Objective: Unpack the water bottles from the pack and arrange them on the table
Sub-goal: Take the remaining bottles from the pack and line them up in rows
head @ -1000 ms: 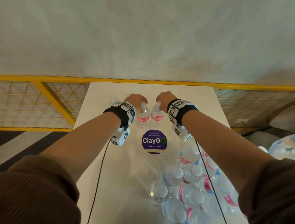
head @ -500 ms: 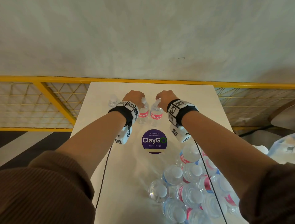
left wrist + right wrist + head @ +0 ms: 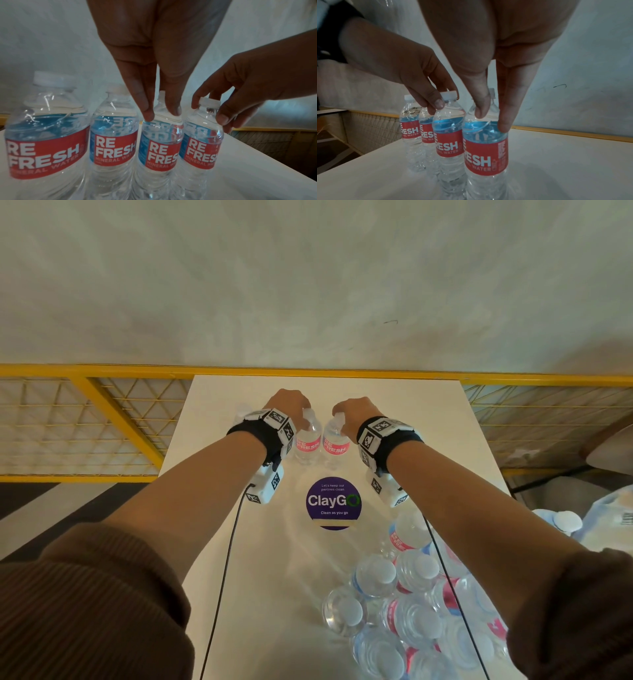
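Over the last second my left hand [image 3: 290,405] and right hand [image 3: 354,412] have carried 2 bottles from mid-table up toward the frame's centre, and the left bottle [image 3: 308,441] and right bottle [image 3: 335,441] now look to stand on the table [image 3: 428,412], each pinched at the neck, so release seems next. Only the left wrist view shows 2 earlier bottles [image 3: 113,135] left of mine, a row of 4; only the head view shows the pack [image 3: 411,611] lower right, still holding many.

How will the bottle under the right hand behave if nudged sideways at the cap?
The bottle is tall, narrow and upright, so it would probably tip, likely into its close neighbour. It looks full, so fairly heavy. The right hand pinches only its neck.
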Demonstrator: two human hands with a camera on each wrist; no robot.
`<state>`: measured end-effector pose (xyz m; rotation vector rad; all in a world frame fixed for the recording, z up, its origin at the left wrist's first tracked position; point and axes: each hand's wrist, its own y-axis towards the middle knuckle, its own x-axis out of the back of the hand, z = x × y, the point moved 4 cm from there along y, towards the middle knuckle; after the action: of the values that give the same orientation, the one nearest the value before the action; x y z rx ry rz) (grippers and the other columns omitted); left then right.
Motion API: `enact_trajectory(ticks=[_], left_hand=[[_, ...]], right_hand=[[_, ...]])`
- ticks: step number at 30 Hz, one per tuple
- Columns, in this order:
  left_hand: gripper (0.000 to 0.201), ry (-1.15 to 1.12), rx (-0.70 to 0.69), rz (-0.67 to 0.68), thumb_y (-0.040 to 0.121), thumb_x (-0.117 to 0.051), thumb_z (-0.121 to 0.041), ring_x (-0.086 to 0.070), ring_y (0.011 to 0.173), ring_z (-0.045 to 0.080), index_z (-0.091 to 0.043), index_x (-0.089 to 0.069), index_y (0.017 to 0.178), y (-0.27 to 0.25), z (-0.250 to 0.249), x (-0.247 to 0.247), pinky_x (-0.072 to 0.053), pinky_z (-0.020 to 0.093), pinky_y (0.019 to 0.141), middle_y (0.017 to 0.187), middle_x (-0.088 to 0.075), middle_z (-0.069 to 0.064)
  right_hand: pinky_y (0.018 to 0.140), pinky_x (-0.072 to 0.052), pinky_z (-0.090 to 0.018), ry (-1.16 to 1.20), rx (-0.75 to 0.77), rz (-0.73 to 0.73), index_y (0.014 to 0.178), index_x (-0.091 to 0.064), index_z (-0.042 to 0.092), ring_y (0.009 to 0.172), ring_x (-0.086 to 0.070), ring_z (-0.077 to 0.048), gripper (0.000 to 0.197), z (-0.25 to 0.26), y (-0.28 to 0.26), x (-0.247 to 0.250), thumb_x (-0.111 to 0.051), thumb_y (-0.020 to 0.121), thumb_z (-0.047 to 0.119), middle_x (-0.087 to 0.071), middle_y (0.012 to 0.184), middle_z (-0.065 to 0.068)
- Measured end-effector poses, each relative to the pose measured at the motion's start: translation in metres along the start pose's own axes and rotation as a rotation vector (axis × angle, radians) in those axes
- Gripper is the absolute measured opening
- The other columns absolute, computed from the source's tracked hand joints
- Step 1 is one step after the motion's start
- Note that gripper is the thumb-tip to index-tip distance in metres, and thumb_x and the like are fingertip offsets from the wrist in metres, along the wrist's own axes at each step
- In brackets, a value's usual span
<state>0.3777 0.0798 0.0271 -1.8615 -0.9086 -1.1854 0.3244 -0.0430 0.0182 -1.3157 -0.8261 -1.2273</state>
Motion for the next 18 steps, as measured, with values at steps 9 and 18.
enact_trajectory(ticks=[9, 18], left_hand=[[0.035, -0.006, 0.002, 0.012, 0.081, -0.072, -0.030, -0.060, 0.109, 0.025, -0.016, -0.067, 0.112, 0.0063, 0.0042, -0.0018, -0.046, 0.029, 0.086, 0.114, -0.067, 0.006], [0.047, -0.008, -0.001, 0.011, 0.080, -0.073, -0.035, -0.058, 0.114, 0.026, -0.015, -0.063, 0.121, 0.0061, 0.0037, -0.0034, -0.047, 0.032, 0.092, 0.121, -0.065, 0.006]], right_hand=[[0.079, -0.051, -0.030, -0.007, -0.016, -0.039, 0.113, -0.061, 0.005, 0.099, -0.063, -0.029, 0.025, -0.0031, 0.0035, 0.0005, -0.053, 0.090, 0.009, -0.066, 0.109, -0.013], [0.083, -0.052, -0.032, 0.030, -0.009, -0.063, 0.117, -0.060, 0.008, 0.101, -0.063, -0.029, 0.028, -0.0009, 0.0021, 0.0016, -0.052, 0.090, 0.009, -0.065, 0.113, -0.012]])
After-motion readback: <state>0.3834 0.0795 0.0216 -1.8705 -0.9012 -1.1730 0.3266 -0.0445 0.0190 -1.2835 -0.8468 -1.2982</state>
